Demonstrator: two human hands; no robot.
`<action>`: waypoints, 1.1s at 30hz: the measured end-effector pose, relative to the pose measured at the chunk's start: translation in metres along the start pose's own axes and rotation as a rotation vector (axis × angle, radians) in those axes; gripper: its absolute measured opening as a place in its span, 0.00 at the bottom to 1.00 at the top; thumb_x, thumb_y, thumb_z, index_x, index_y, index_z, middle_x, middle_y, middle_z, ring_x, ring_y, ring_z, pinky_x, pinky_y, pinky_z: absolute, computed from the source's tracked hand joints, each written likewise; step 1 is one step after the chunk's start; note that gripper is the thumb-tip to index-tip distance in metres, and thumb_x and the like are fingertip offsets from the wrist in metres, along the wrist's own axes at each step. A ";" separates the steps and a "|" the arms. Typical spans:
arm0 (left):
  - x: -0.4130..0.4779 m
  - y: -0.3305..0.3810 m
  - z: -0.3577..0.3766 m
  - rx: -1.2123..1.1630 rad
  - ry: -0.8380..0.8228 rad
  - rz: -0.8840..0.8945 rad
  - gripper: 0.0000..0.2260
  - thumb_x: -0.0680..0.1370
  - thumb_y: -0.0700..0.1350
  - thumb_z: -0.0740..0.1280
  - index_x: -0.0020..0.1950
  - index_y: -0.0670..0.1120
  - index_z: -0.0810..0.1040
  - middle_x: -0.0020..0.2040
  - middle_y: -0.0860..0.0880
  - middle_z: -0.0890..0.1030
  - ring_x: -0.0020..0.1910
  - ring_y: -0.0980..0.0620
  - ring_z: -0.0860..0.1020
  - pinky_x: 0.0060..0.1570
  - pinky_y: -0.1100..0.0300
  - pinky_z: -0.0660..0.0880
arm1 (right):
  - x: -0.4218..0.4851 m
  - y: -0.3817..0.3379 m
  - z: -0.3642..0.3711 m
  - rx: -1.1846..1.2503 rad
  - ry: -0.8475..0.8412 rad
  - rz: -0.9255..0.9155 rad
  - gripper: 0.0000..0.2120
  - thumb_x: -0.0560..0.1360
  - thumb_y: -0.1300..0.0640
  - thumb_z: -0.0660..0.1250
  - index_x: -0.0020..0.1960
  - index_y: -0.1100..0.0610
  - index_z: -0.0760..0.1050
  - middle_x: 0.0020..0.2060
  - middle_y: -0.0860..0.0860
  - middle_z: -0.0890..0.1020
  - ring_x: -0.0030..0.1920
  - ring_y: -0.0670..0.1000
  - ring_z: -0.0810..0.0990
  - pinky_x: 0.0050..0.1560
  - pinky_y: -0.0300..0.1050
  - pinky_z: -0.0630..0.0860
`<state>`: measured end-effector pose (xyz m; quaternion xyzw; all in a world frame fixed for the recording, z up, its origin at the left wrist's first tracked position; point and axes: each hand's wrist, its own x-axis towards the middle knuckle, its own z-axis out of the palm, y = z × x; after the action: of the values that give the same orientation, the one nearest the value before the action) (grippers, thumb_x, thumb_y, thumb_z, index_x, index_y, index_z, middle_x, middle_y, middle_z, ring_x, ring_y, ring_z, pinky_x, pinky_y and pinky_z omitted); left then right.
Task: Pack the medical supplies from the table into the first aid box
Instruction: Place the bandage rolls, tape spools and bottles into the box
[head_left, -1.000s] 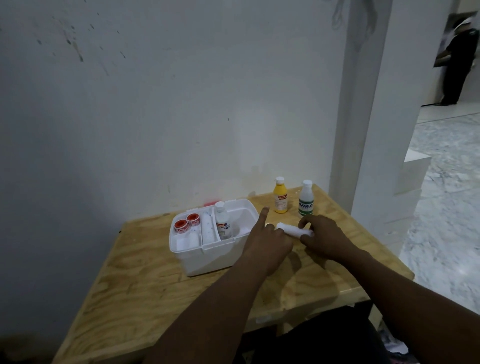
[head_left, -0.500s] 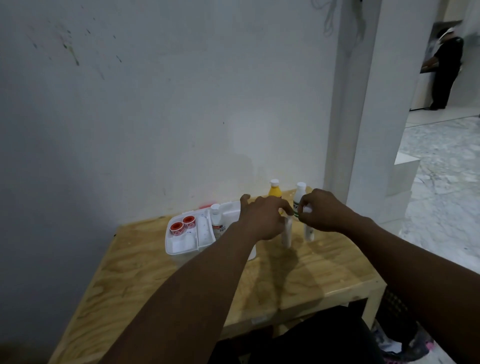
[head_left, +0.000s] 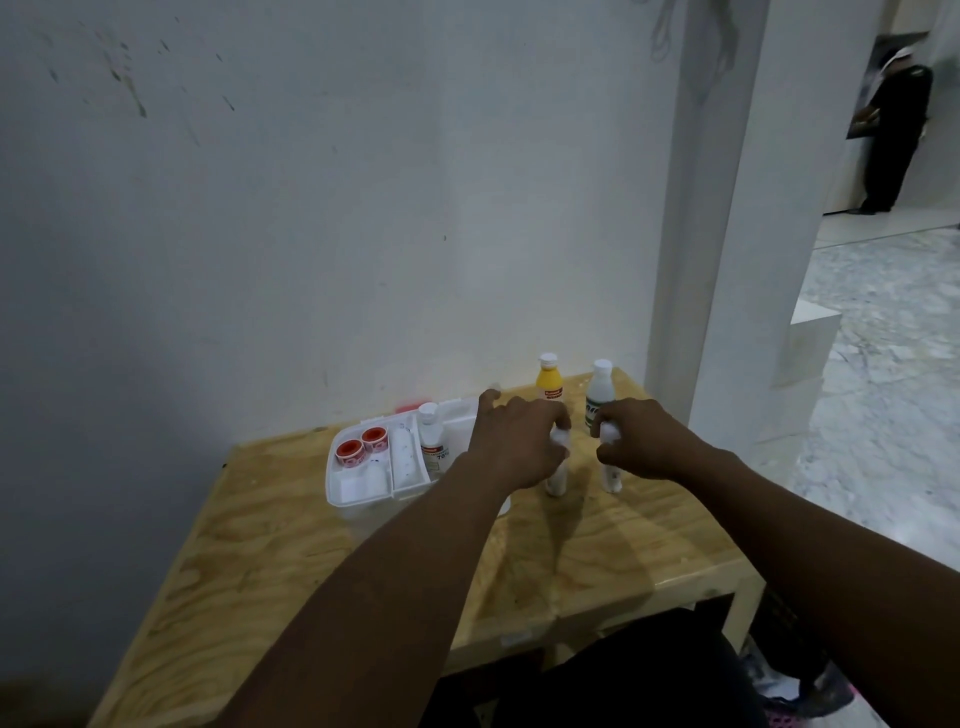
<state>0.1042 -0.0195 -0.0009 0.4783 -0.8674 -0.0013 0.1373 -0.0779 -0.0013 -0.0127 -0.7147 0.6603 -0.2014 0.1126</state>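
**Both hands closed on upright white rolls, right of the box**

Left hand (head_left: 519, 447): fingers curled down around the top of a white bandage roll (head_left: 557, 480), index finger sticking out toward the box. Roll stands upright, bottom end on the plywood table (head_left: 597, 545). Left forearm runs diagonally up from bottom centre, crossing the near right corner of the first aid box (head_left: 363, 499).

Right hand (head_left: 644, 441): closed on the top of a second white roll (head_left: 610, 475), also upright, base on the table. The two rolls sit near each other, not touching. Right forearm comes in from the lower right.

The box is open, left of both hands. Inside: two red tape rolls (head_left: 361, 446) in the far-left section, a white strip in the middle slot, a small white bottle (head_left: 431, 441) standing upright in the right compartment.

On the table behind the hands: a yellow bottle (head_left: 549, 379) and a white bottle with a green label (head_left: 598, 392), both upright, capped, outside the box.
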 end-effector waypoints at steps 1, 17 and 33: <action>-0.001 0.000 0.000 -0.007 0.003 -0.007 0.12 0.77 0.55 0.68 0.60 0.55 0.78 0.55 0.52 0.84 0.60 0.49 0.79 0.75 0.44 0.52 | 0.000 0.000 0.001 0.000 0.004 0.006 0.10 0.69 0.59 0.72 0.49 0.56 0.76 0.44 0.52 0.78 0.42 0.52 0.76 0.41 0.42 0.70; -0.020 -0.073 -0.108 -0.322 0.170 -0.267 0.15 0.67 0.51 0.70 0.53 0.52 0.83 0.39 0.56 0.82 0.45 0.50 0.83 0.51 0.49 0.81 | 0.035 -0.105 -0.057 0.077 0.194 -0.236 0.16 0.68 0.58 0.71 0.55 0.54 0.78 0.47 0.48 0.77 0.47 0.49 0.74 0.44 0.42 0.71; -0.060 -0.097 -0.065 -0.041 -0.139 -0.212 0.13 0.69 0.52 0.75 0.52 0.55 0.83 0.50 0.55 0.84 0.52 0.51 0.80 0.53 0.54 0.76 | 0.021 -0.125 0.030 -0.021 -0.076 -0.288 0.15 0.69 0.59 0.69 0.56 0.56 0.80 0.54 0.53 0.82 0.52 0.54 0.79 0.48 0.46 0.76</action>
<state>0.2304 -0.0137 0.0345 0.5633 -0.8191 -0.0666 0.0858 0.0482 -0.0123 0.0170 -0.8104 0.5481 -0.1811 0.1000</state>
